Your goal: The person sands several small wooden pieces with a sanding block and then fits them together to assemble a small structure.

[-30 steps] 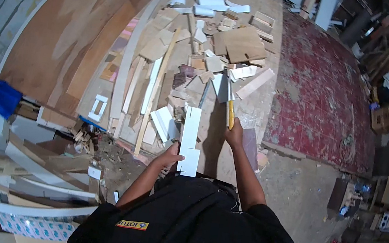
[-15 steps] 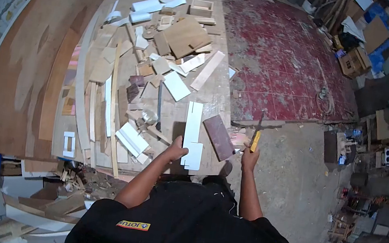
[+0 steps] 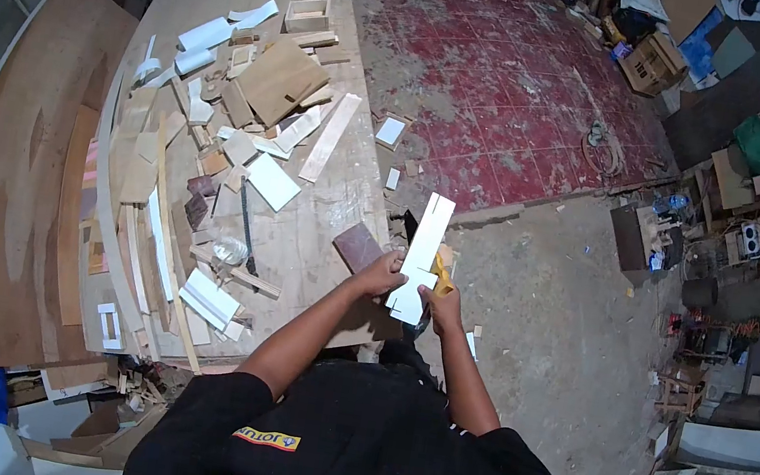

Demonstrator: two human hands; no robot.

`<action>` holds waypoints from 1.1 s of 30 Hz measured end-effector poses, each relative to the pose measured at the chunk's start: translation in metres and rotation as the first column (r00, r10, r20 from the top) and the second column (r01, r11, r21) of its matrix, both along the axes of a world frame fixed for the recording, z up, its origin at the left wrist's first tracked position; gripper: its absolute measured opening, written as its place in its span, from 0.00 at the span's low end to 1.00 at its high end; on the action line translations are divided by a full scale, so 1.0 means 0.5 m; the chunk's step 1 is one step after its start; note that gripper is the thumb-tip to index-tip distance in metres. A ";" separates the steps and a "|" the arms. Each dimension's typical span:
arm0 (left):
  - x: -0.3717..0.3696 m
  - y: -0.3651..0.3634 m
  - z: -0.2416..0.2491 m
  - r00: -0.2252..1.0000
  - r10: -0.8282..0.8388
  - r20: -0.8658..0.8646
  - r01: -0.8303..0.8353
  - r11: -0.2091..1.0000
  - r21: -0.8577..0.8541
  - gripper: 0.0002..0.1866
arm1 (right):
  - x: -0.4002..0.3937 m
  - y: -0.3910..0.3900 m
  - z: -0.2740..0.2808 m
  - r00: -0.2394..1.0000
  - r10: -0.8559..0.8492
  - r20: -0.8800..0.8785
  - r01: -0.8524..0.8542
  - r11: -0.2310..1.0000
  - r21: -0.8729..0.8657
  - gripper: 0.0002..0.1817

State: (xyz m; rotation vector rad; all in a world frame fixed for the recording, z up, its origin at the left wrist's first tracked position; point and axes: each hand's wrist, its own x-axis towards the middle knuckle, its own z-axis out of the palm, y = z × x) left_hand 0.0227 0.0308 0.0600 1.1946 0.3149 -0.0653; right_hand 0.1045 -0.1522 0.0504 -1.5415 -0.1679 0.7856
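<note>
My left hand [image 3: 381,275] is closed on the left edge of a white L-shaped board [image 3: 427,240] with narrow slots cut in it. The board is held up beyond the right edge of the workbench. My right hand [image 3: 444,310] is closed around a yellow-handled tool [image 3: 442,272], and its thumb rests on the board's right edge. Most of the tool is behind the board and fingers, its blade hidden. Close to my left hand, a reddish-brown rectangular block [image 3: 359,248] lies on the bench, partly covered by the hand.
The wooden workbench [image 3: 312,262] carries wood offcuts, white pieces [image 3: 273,183], a plywood square [image 3: 278,80], a dark bar [image 3: 247,227] and a small open box [image 3: 308,15]. A large wood panel [image 3: 25,145] leans at left. Clutter, including a dark cabinet [image 3: 631,244], lines the right side.
The white board has moved right, off the bench top, in my left hand. My right hand has brought the yellow-handled tool in against it. The view has shifted to the right.
</note>
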 end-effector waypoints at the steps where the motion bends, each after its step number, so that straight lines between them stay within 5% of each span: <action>1: 0.017 0.018 -0.004 0.986 -0.107 -0.127 0.141 0.945 0.296 0.22 | 0.011 -0.010 0.009 0.999 -0.011 -0.038 0.010 1.000 -0.018 0.20; 2: 0.027 0.039 -0.007 0.986 -0.105 -0.131 0.140 0.945 0.295 0.22 | 0.021 -0.017 0.017 0.999 -0.009 -0.041 0.008 1.000 -0.018 0.20; 4: 0.040 0.081 -0.036 0.963 -0.213 -0.164 0.255 0.524 0.813 0.22 | 0.046 -0.037 0.011 1.000 -0.027 0.007 0.028 0.991 -0.128 0.20; 5: 0.041 0.093 -0.037 0.965 -0.204 -0.165 0.249 0.522 0.816 0.22 | 0.065 -0.043 0.004 1.000 -0.019 0.008 0.019 0.992 -0.123 0.20; 7: 0.023 0.096 -0.015 0.831 0.034 -0.555 0.555 -0.108 0.825 0.27 | 0.092 -0.063 -0.030 1.000 0.003 0.001 -0.003 0.981 -0.195 0.24; 8: 0.011 0.102 -0.014 0.828 0.044 -0.559 0.561 -0.104 0.822 0.27 | 0.105 -0.068 -0.040 1.000 0.013 -0.004 -0.014 0.981 -0.193 0.24; 11: -0.018 0.123 -0.073 0.902 -0.058 -0.427 0.379 -0.365 0.851 0.31 | 0.136 -0.077 -0.053 0.996 0.073 -0.052 -0.083 0.972 -0.221 0.26; 15: -0.030 0.106 -0.029 0.845 -0.070 -0.529 0.481 -0.328 0.813 0.33 | 0.165 -0.054 -0.100 0.986 0.155 -0.062 -0.165 0.957 -0.238 0.27; 18: -0.058 0.077 0.024 0.724 -0.034 -0.689 0.672 -0.188 0.716 0.34 | 0.168 -0.010 -0.094 0.979 0.162 -0.127 -0.184 0.965 -0.189 0.30; 23: -0.186 0.048 -0.018 0.857 0.116 -0.503 0.515 -0.140 0.846 0.40 | 0.164 0.076 -0.102 0.954 0.288 -0.081 -0.297 0.942 -0.156 0.30; 26: -0.222 0.038 0.060 0.780 0.144 -0.609 0.619 -0.032 0.785 0.38 | 0.137 0.109 -0.132 0.921 0.380 -0.087 -0.390 0.897 -0.209 0.30; 27: -0.233 0.049 0.053 0.733 0.130 -0.668 0.670 0.033 0.742 0.48 | 0.124 0.119 -0.149 0.926 0.369 -0.084 -0.377 0.916 -0.134 0.30; 28: -0.249 0.057 0.051 0.732 0.139 -0.667 0.670 0.036 0.742 0.48 | 0.115 0.130 -0.157 0.932 0.354 -0.081 -0.359 0.932 -0.057 0.31; 33: -0.282 0.063 0.061 0.809 0.129 -0.574 0.567 0.089 0.819 0.51 | 0.102 0.148 -0.078 0.895 0.430 0.122 -0.378 0.874 -0.305 0.29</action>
